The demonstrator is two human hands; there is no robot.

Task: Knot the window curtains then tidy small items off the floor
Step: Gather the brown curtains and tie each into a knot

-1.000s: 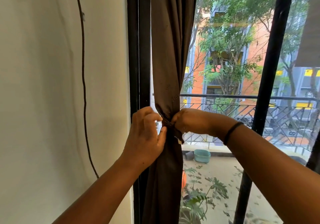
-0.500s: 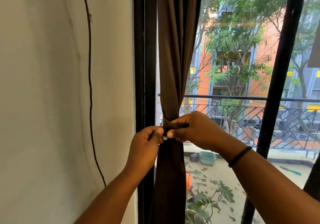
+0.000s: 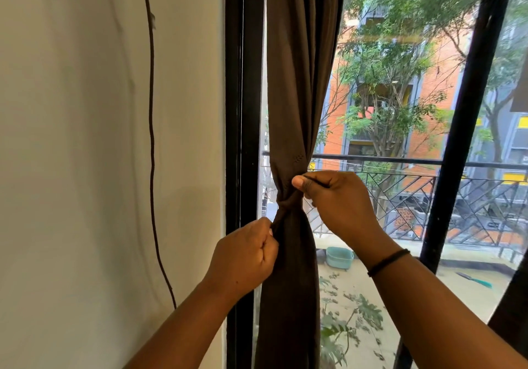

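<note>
Now both hands pinch the curtain [image 3: 297, 83] at its knot [image 3: 288, 206]: the right hand [image 3: 337, 200] nips cloth just above it, the left hand [image 3: 245, 257] grips a fold just below. To cinch it well, pull the two pinches steadily apart, keeping the bundle gathered between the fingers.

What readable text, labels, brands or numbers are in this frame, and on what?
None readable.
Curtain: a small stitched dot pattern, no lettering.
Yellow panels on the building across the street: too small and blurred to tell whether they carry text.
</note>
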